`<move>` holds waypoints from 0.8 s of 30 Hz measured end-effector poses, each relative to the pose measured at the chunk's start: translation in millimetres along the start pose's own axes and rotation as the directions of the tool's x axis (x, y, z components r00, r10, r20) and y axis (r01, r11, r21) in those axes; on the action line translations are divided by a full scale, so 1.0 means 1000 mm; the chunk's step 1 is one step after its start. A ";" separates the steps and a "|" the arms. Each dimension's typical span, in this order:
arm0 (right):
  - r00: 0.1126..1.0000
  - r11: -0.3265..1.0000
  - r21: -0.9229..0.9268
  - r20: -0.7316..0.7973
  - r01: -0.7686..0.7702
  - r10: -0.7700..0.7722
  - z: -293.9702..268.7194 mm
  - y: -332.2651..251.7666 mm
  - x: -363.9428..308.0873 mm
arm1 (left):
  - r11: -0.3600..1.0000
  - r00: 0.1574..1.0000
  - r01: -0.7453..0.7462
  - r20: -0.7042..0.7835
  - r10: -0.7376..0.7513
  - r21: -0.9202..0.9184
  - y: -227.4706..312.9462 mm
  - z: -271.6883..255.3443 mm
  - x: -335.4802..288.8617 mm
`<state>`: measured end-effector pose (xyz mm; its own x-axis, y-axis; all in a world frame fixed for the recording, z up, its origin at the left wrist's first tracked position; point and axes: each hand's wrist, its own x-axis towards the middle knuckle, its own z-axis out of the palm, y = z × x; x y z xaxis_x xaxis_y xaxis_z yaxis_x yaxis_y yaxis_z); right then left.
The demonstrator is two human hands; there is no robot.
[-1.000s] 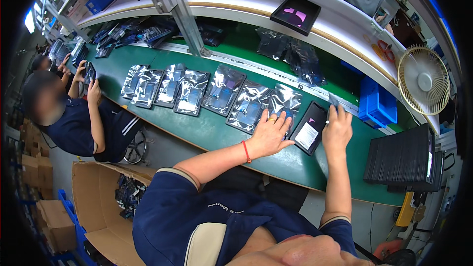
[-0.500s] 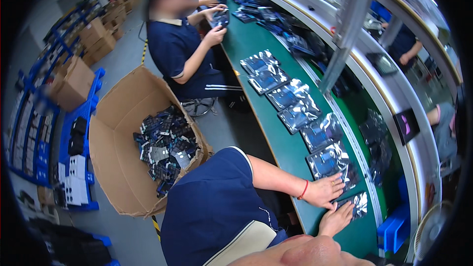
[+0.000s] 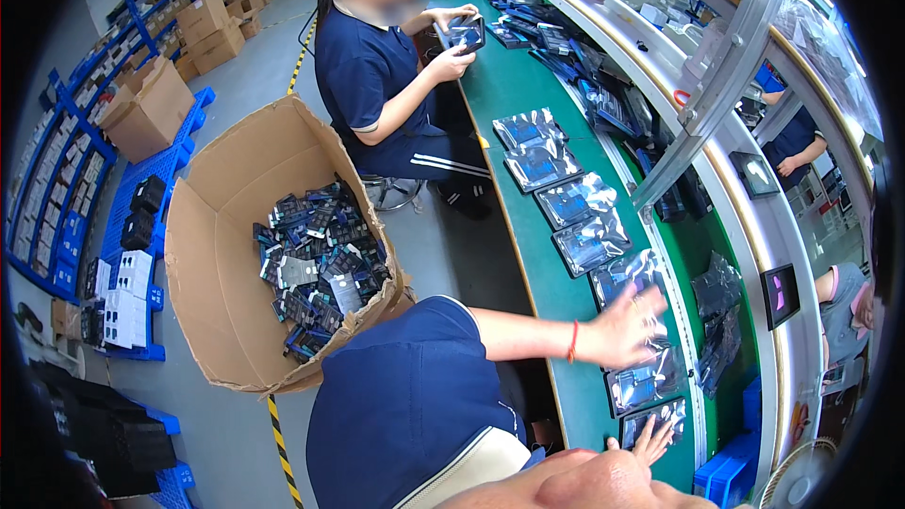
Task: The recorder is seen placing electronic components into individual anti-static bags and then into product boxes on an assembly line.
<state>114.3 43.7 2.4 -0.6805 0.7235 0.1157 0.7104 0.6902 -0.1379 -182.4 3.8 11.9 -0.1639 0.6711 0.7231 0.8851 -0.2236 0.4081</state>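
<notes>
A row of several flat black packages (image 3: pixel 594 244) in shiny clear film runs along the green workbench. My left hand (image 3: pixel 622 330), with a red cord round its wrist, is raised over the row. Its fingers are spread, somewhat blurred, and hold nothing; they partly cover the package below. Below it in the row, a wrapped package (image 3: pixel 638 385) lies flat. At the near end, my right hand (image 3: pixel 652 443) rests with outstretched fingers on the nearest wrapped package (image 3: pixel 671 412). Part of that hand's palm is hidden at the bottom.
To the left stands a large open carton (image 3: pixel 226 170) holding many small dark packages (image 3: pixel 320 254). A co-worker (image 3: pixel 377 85) sits farther along the green bench (image 3: pixel 528 250), holding a dark flat package (image 3: pixel 462 33). Dark packages (image 3: pixel 603 104) are heaped along the bench's far side, beside a metal post (image 3: pixel 702 113).
My left hand has lifted from beside my right hand and moved farther along the row, fingers spreading. My right hand stays at the nearest package. The view has shifted slightly.
</notes>
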 end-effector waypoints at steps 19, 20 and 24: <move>0.996 0.999 0.026 0.074 0.037 -0.039 0.008 -0.070 0.040 | 0.416 0.577 0.780 -0.281 -0.767 0.466 -0.281 -0.159 0.003; 0.996 0.999 0.027 0.070 0.044 -0.046 0.009 -0.075 0.044 | 0.414 0.573 0.778 -0.260 -0.778 0.473 -0.288 -0.164 0.005; 0.994 0.996 0.034 0.062 0.083 -0.085 0.016 -0.097 0.060 | 0.412 0.573 0.751 -0.199 -0.795 0.516 -0.322 -0.186 0.010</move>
<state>1.8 20.5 6.8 -0.7485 0.6599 0.0656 0.6446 0.7473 -0.1615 -550.0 -49.3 -8.1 -0.8845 0.4213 0.2006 0.4660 0.7767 0.4237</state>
